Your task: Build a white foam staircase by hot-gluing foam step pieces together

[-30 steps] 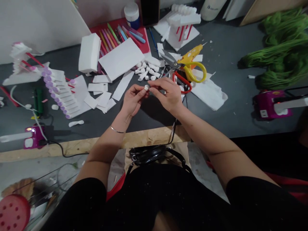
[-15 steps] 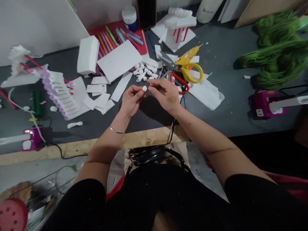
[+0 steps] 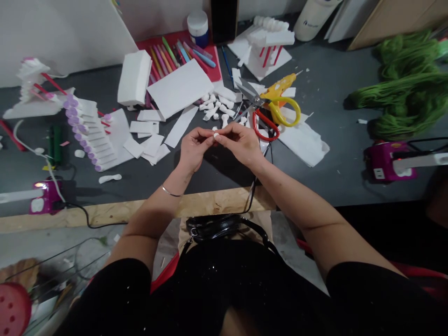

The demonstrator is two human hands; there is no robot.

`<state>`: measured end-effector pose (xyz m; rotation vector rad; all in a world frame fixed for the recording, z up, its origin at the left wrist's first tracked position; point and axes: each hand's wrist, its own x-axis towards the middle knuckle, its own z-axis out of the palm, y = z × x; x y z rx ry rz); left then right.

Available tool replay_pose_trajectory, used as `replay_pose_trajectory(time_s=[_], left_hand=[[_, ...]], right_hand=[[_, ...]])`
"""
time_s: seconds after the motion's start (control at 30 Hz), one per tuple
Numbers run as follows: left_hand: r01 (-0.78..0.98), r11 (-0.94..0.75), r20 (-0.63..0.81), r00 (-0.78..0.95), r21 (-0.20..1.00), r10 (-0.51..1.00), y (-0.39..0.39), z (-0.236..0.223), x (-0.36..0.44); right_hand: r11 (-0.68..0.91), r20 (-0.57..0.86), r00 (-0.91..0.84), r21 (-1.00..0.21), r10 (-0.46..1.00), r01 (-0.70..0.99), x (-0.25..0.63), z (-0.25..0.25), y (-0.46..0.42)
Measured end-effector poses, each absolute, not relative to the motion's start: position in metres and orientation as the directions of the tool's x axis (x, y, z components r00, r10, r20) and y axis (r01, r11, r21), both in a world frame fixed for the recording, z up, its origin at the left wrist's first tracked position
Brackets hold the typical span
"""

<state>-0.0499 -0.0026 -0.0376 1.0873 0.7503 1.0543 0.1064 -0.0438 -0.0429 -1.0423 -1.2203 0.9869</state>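
Note:
My left hand [image 3: 193, 148] and my right hand [image 3: 241, 142] meet above the dark grey table [image 3: 332, 163], fingertips pinched together on a small white foam piece [image 3: 216, 135]. Both hands are closed around it. Just beyond them lies a scatter of small white foam bits [image 3: 217, 106]. To the right of my right hand lie scissors with one yellow and one red handle [image 3: 271, 113] and a yellow glue gun [image 3: 282, 84].
White foam sheets and strips [image 3: 177, 88] lie at centre-left, with a foam block [image 3: 134, 77] and a row of purple-capped foam pieces [image 3: 86, 135]. Coloured pens sit on a red tray [image 3: 175, 49]. Green yarn [image 3: 409, 88] is at right. Purple devices [image 3: 388, 161] flank both sides. The wooden table edge [image 3: 122, 212] is near me.
My hands have drawn closer together and slightly nearer to me, both sets of fingertips now closing on the foam piece. The view has shifted a little.

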Motion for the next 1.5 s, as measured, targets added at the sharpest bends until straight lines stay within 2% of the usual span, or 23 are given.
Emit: replay_pose_trajectory(time_s=[0.17,0.43,0.63,0.8,0.97,1.1,1.33,1.5], left_hand=[[-0.295,0.161,-0.049,0.351,0.942,0.935,0.0,-0.037,-0.05],[-0.29,0.245,-0.106,0.421,0.925,0.901,0.0,-0.035,-0.054],[-0.256,0.305,-0.169,0.443,0.917,0.88,-0.003,-0.028,-0.055],[-0.192,0.389,-0.257,0.486,0.901,0.835,-0.005,-0.02,-0.057],[-0.165,0.385,-0.28,0.445,0.908,0.851,-0.007,-0.018,-0.056],[-0.204,0.394,-0.281,0.426,0.896,0.86,-0.007,-0.018,-0.055],[-0.159,0.378,-0.271,0.459,0.912,0.846,-0.004,-0.023,-0.058],[-0.141,0.332,-0.246,0.422,0.933,0.873,-0.004,-0.025,-0.058]], right_hand=[[0.264,0.267,0.104,-0.964,0.958,0.036,0.109,-0.046,-0.043],[0.391,0.445,0.04,-0.822,0.894,0.413,0.116,-0.034,-0.051],[0.422,0.512,0.052,-0.758,0.857,0.498,0.118,-0.036,-0.051],[0.464,0.561,0.0,-0.686,0.828,0.56,0.122,-0.042,-0.048],[0.48,0.576,-0.066,-0.605,0.815,0.635,0.12,-0.045,-0.047],[0.455,0.538,-0.074,-0.621,0.839,0.639,0.12,-0.044,-0.049],[0.445,0.51,-0.071,-0.664,0.857,0.601,0.126,-0.044,-0.046],[0.513,0.575,-0.075,-0.654,0.815,0.556,0.125,-0.045,-0.043]])
